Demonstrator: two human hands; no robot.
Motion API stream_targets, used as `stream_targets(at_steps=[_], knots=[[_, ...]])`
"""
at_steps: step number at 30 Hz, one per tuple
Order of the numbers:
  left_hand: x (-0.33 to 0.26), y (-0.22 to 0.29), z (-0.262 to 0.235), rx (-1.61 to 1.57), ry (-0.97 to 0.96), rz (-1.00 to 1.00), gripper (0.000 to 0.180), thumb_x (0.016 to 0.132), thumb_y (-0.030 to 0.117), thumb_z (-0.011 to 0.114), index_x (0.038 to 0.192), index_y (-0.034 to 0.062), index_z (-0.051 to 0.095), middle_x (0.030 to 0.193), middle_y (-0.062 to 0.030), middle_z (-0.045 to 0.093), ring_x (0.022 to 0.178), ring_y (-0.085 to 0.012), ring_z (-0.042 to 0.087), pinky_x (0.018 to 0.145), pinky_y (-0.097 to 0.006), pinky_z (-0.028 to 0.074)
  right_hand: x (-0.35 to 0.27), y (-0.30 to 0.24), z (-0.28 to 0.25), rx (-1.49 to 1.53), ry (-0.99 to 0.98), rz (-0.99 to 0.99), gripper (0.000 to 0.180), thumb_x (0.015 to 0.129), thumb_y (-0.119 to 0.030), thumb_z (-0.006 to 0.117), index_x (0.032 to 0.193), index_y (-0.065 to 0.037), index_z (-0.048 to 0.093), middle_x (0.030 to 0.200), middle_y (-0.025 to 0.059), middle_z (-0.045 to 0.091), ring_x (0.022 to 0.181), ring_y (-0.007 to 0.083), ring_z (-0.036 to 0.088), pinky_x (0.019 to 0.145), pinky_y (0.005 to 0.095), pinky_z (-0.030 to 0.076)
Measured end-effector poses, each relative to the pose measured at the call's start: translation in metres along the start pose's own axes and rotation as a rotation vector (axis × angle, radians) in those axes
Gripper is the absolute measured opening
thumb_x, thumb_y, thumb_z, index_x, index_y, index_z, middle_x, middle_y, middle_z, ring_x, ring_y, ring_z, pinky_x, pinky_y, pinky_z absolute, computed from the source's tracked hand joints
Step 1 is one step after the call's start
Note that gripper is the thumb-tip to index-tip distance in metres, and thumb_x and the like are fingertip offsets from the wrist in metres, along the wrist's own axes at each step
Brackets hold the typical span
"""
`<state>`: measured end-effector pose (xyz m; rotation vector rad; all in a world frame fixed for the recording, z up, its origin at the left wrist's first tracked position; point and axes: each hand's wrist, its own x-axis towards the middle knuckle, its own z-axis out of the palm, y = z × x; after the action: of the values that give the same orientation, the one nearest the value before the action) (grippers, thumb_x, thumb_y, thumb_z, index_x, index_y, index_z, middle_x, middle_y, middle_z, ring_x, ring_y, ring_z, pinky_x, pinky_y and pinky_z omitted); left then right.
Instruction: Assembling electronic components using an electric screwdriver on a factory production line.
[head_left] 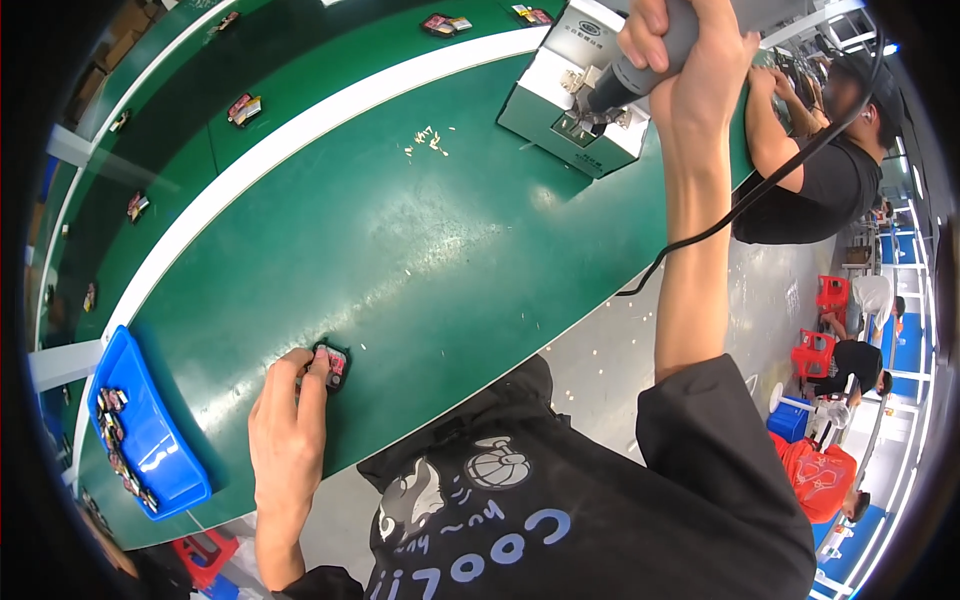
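My right hand is wrapped round a grey electric screwdriver with a black cord. The tool's tip points down at the front of a white box-shaped screw feeder at the far right of the table, but whether it touches is hard to tell. Near the table's front edge, my left hand has its fingers closed on a small black-cased part with red or pink inside. That part rests on the green table, partly covered by my fingertips.
A blue tray with several small parts stands at the left. Small pale pieces lie scattered farther back. Beyond a white rail, parts sit on a green belt. A co-worker works at the right.
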<state>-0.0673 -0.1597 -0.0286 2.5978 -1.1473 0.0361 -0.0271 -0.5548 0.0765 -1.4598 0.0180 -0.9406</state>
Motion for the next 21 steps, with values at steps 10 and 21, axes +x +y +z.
stream_targets(at_steps=[10, 21], knots=[[0.009, -0.001, 0.004, 0.077, 0.050, 0.209, 0.038, 0.072, -0.004, 0.070, 0.110, -0.0027, 0.068, 0.108, -0.0118, 0.065, 0.096, -0.0291, 0.068, 0.072, -0.040, 0.057, 0.001, -0.008, -0.004, 0.122, -0.070, -0.061, 0.030, 0.099, -0.028, 0.056, 0.080, -0.004, 0.054, 0.060, 0.0067, 0.049, 0.037, 0.0142, 0.039, 0.040, 0.0299, 0.036], [0.008, -0.015, 0.016, 0.076, 0.190, 0.352, 0.034, 0.076, 0.000, 0.071, 0.109, -0.0066, 0.069, 0.107, -0.0157, 0.068, 0.104, -0.0334, 0.069, 0.080, -0.040, 0.059, 0.000, -0.008, 0.013, 0.121, -0.039, 0.130, 0.025, 0.098, -0.022, 0.061, 0.080, -0.006, 0.052, 0.061, 0.0052, 0.050, 0.039, 0.0126, 0.040, 0.041, 0.0285, 0.037]])
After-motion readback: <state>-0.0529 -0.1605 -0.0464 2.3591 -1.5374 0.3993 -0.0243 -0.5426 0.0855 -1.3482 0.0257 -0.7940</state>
